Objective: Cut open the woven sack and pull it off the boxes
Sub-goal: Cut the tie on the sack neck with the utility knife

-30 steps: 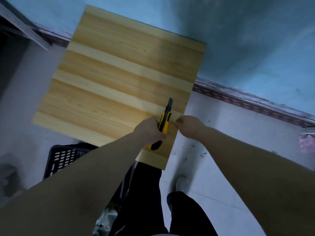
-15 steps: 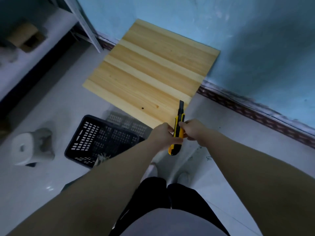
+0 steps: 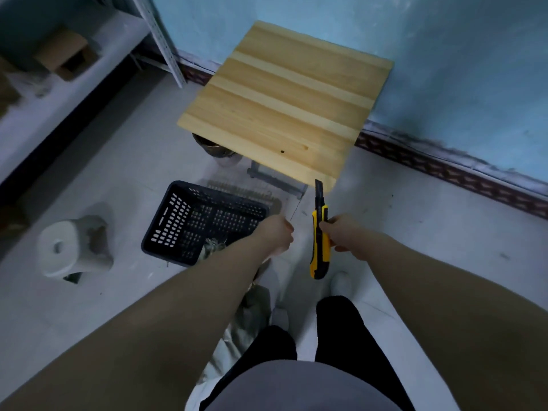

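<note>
My right hand [image 3: 345, 235] grips a yellow and black utility knife [image 3: 319, 244] at its middle. The knife stands upright, its black tip near the front corner of the wooden tabletop [image 3: 284, 108]. My left hand [image 3: 277, 234] hovers just left of the knife, apart from it, its fingers loosely curled and holding nothing. Crumpled pale grey material [image 3: 249, 318] lies on the floor by my left leg; I cannot tell whether it is the woven sack. No sacked boxes are in view.
A black plastic basket [image 3: 201, 223] stands on the floor in front of my left arm. A white stubby object [image 3: 71, 247] sits further left. A metal shelf [image 3: 74, 93] with a cardboard box [image 3: 65, 54] runs along the left. A blue wall [image 3: 459, 69] is behind the table.
My left hand has let go of the knife, which my right hand now holds alone. The view has pulled back from the tabletop, bringing the floor and basket into sight.
</note>
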